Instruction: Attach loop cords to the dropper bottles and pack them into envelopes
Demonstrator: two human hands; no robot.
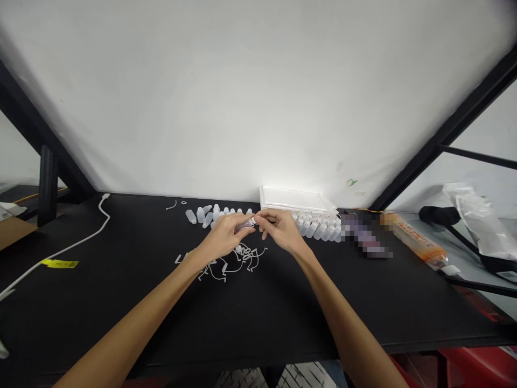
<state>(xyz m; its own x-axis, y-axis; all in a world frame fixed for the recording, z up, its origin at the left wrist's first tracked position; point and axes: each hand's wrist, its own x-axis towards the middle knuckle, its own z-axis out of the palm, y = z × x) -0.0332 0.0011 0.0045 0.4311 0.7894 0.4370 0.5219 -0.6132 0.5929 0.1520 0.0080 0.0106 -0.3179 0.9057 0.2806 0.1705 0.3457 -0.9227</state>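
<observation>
My left hand (224, 233) is closed round a small translucent plastic bottle (244, 223), held sideways above the table. At the bottle's right end, the fingertips of my right hand (276, 225) are pinched together; what lies between them is too small to make out. Below the hands, several thin white straps with bent ends (244, 253) lie in a loose tangle. Behind my left hand is a group of similar bottles (201, 214), some lying down and some upright. Rows of bottles (321, 230) stand close together to the right of my right hand.
A stack of flat white packs (299, 199) lies against the wall. To the right are a pixelated item (367, 237) and an orange-and-clear package (420, 241). A white cable (81, 240) with a yellow tag (60, 263) crosses the black table (242, 328) at left.
</observation>
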